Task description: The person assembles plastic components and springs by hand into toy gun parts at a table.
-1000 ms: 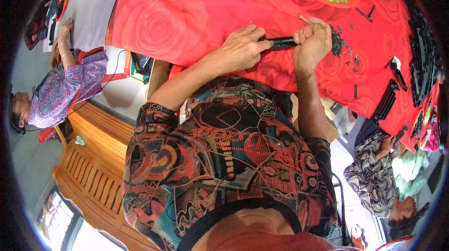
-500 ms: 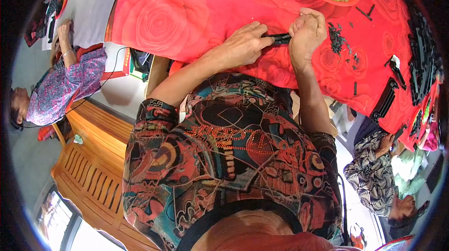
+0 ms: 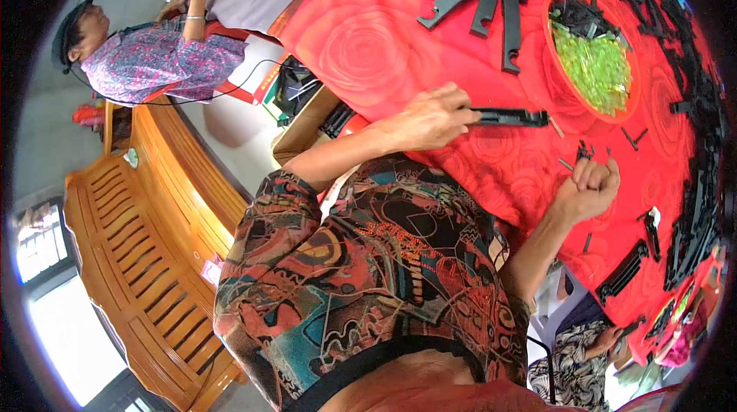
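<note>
- The left hand (image 3: 434,119) is closed around one end of a long black part (image 3: 508,117), thumb and fingers pinching it.
- This part lies roughly level across the person's front, over the red cloth (image 3: 368,51) of the counter, its notched free end pointing right.
- The right hand (image 3: 589,188) is well apart from it, lower and farther right, its fingers curled at a cluster of small black bits (image 3: 585,151); whether they grip any cannot be told.
- A thin brown stick (image 3: 556,124) lies just beyond the part's free end, and a short dark strip (image 3: 566,165) lies beside the right hand.
- Past the hands stands an orange bowl (image 3: 548,24), filled with clear green pieces (image 3: 595,70) and, toward its far side, black pieces (image 3: 580,17).
- Left of the bowl, flat notched black bars (image 3: 485,11) lie fanned out, some overlapping.
- More black parts (image 3: 695,174) are heaped along the counter's right edge, with a ribbed black block (image 3: 623,270) nearer the person.
- At left, a co-worker in a patterned blouse (image 3: 153,63) sits by a slatted wooden seat (image 3: 146,258).
</note>
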Available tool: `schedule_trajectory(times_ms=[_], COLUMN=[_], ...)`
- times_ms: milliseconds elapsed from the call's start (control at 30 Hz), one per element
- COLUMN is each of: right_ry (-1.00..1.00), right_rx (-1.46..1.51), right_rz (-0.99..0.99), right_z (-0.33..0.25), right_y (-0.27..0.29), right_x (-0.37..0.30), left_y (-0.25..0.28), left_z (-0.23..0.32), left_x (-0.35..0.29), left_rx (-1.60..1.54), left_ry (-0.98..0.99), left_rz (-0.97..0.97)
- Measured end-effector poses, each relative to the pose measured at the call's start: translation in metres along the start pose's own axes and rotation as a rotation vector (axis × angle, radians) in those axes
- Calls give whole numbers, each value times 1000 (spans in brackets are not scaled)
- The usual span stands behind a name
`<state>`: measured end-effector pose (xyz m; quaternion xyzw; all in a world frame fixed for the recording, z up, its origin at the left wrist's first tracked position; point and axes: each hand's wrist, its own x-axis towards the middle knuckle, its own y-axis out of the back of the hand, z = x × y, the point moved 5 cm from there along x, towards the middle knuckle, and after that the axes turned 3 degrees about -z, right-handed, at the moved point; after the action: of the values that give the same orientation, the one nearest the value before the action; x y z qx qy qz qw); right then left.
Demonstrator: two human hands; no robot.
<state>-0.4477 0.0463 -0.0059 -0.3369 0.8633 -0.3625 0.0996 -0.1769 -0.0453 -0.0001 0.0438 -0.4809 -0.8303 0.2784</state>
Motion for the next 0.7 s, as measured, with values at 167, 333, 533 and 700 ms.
schedule_trajectory(times_ms=[167, 333, 533, 700], right_ry=[-103, -149, -197, -207], right_rx=[-73, -184, -197, -170], right_rz=[96, 201, 173, 143], right_z=[24, 45, 46, 46], right_y=[37, 36, 35, 37], right_x=[-3, -17, -19, -19], left_y=[68, 102, 121, 119], left_z=[-39, -120, -190, -198], left_x=[-28, -73, -102, -98], left_rx=[77, 382, 590, 606], left_ry=[86, 366, 573, 588], left_rz=[407, 578, 544, 469])
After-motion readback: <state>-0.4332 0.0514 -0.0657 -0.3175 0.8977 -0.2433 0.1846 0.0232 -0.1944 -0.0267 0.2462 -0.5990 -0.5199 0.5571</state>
